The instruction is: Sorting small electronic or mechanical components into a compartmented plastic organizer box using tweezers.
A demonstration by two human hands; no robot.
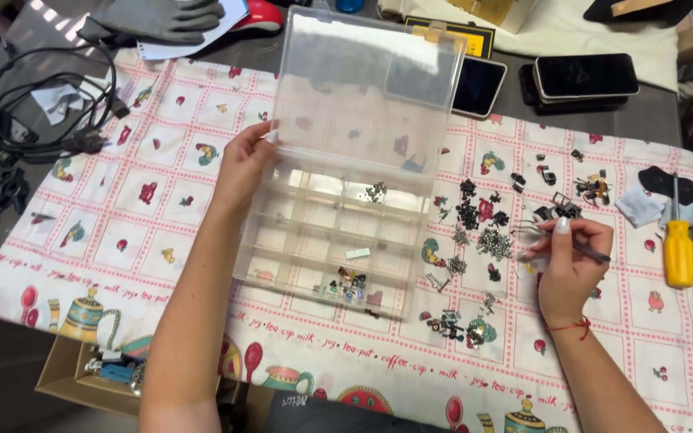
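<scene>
The clear plastic organizer box (326,232) lies open on the surface just left of centre, its tray of small compartments flat on the patterned tablecloth (162,200) and its lid (362,80) raised and leaning away from the person, so the box's long axis runs from the near edge toward the far edge of the surface. Judging by how things lie, the sorting looks barely begun: only a few compartments hold anything, a small cluster of tiny parts (349,285) near the front, a pale strip in the middle and a few bits toward the hinge, while most cells are bare. The left hand (242,164) rests against the box's left side near the hinge, its fingers curled on the rim and steadying it. The right hand (569,261) is clenched around slim tweezers (559,240), which lie nearly level and point left toward the loose heaps of screws and small dark parts (479,232) spread on the cloth just right of the box. Farther out lie a yellow-handled screwdriver (678,244), two phones (587,76) at the far edge, tangled black cables (18,112) and a grey glove (158,18).
</scene>
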